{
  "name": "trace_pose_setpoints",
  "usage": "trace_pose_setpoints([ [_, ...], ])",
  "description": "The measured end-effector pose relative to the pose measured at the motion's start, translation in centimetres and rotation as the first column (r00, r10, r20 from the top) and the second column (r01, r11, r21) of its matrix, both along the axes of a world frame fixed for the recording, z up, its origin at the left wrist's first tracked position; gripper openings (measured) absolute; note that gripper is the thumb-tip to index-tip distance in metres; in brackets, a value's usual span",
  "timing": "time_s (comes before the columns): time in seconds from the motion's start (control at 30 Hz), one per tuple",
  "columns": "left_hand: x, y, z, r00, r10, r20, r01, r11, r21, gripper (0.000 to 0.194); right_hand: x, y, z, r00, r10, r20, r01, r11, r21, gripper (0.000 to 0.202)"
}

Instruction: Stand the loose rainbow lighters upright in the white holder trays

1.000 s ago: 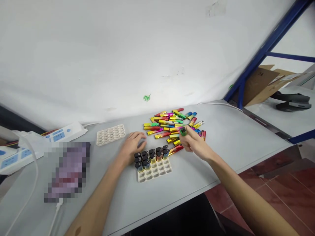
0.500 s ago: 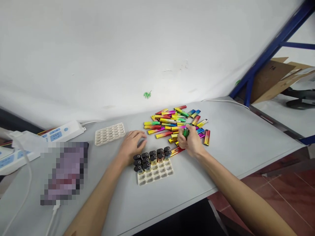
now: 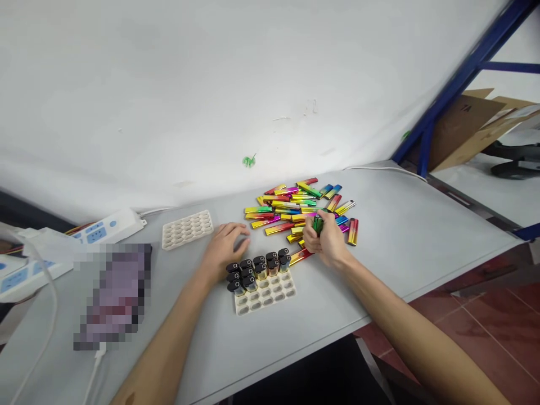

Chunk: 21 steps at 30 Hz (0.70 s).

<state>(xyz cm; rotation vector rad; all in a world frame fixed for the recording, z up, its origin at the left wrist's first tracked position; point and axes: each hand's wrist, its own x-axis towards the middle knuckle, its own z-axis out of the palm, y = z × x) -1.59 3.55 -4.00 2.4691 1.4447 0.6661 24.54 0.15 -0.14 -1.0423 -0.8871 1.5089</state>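
Observation:
My right hand (image 3: 327,241) is closed around a green lighter (image 3: 318,223), its end showing above my fist beside the thumb. Under and behind that hand spreads a pile of shiny lighter-shaped pieces (image 3: 280,229) in yellow, red, green, blue and magenta. My left hand (image 3: 225,244) lies on the table, fingers curved and thumb apart, holding nothing. Just in front of it is a pale tray (image 3: 270,304) with oval pockets. Several black-topped lighters (image 3: 248,271) stand upright in its back and left pockets.
A second pale tray (image 3: 188,229) lies behind my left hand. At the left are a power strip (image 3: 97,233), a pixelated device (image 3: 113,298) and a white cable (image 3: 98,360). A white wall (image 3: 189,112) backs the table; a blue frame (image 3: 455,84) and cardboard (image 3: 468,126) stand right.
The view has shifted slightly. Both hands stay in about the same places, the right still gripping the green lighter and the left resting on the table.

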Motion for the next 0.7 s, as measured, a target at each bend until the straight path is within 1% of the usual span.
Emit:
trace_pose_setpoints([
  [0.1, 0.0, 0.0, 0.0, 1.000, 0.006, -0.004, -0.006, 1.000, -0.011, 0.016, 0.1, 0.0, -0.1, 1.000, 0.015, -0.022, -0.015, 1.000, 0.000, 0.058],
  [0.2, 0.0, 0.1, -0.1, 1.000, 0.006, -0.010, -0.006, 1.000, -0.016, 0.017, 0.2, 0.1, -0.2, 1.000, 0.022, -0.004, -0.022, 0.996, 0.085, 0.059],
  [0.3, -0.1, 0.2, -0.2, 1.000, 0.000, -0.013, 0.000, 1.000, 0.002, 0.018, 0.2, 0.1, -0.4, 0.997, -0.025, 0.073, 0.009, 0.979, 0.203, 0.052],
  [0.4, -0.1, 0.3, -0.4, 1.000, -0.008, -0.020, 0.008, 1.000, 0.018, 0.017, 0.4, 0.0, -0.4, 0.976, -0.077, 0.202, 0.011, 0.950, 0.311, 0.040],
  [0.47, -0.1, 0.3, -0.4, 1.000, -0.010, -0.025, 0.010, 1.000, 0.022, 0.017, 0.7, -0.6, -0.2, 0.945, -0.123, 0.302, 0.011, 0.937, 0.348, 0.035],
  [0.53, -0.1, 0.3, -0.4, 0.999, -0.013, -0.030, 0.013, 1.000, 0.024, 0.017, 1.0, -1.8, 0.4, 0.902, -0.171, 0.396, 0.015, 0.930, 0.366, 0.032],
  [0.6, -0.1, 0.3, -0.5, 0.999, -0.019, -0.030, 0.019, 1.000, 0.024, 0.017, 1.3, -3.5, 1.3, 0.843, -0.227, 0.488, 0.012, 0.914, 0.404, 0.028],
  [0.7, 0.0, 0.2, -0.4, 1.000, -0.013, -0.023, 0.014, 1.000, 0.017, 0.016, 1.0, -6.2, 3.2, 0.725, -0.321, 0.609, -0.033, 0.868, 0.496, 0.020],
])
